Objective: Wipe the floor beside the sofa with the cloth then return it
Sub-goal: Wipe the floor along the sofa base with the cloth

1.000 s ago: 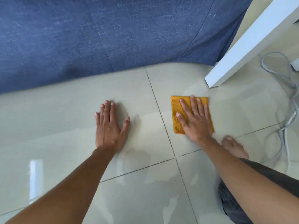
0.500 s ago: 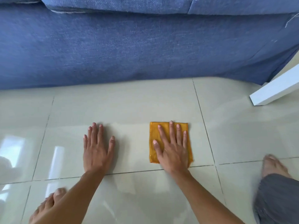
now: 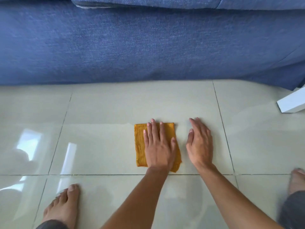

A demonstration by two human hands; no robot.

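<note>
floor (image 3: pixel 105 146): cloth (image 3: pixel 140 146) under left hand (image 3: pixel 157 149).

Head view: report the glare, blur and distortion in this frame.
Head view: bright window glare streaks the glossy floor at left; the sofa base bows from wide-angle distortion; the right hand and frame edges look slightly motion-blurred; the left hand and orange cloth stay fairly sharp.

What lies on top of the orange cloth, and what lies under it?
The left hand lies flat on the orange cloth; under it is tiled floor, hidden where the cloth covers it.
</note>
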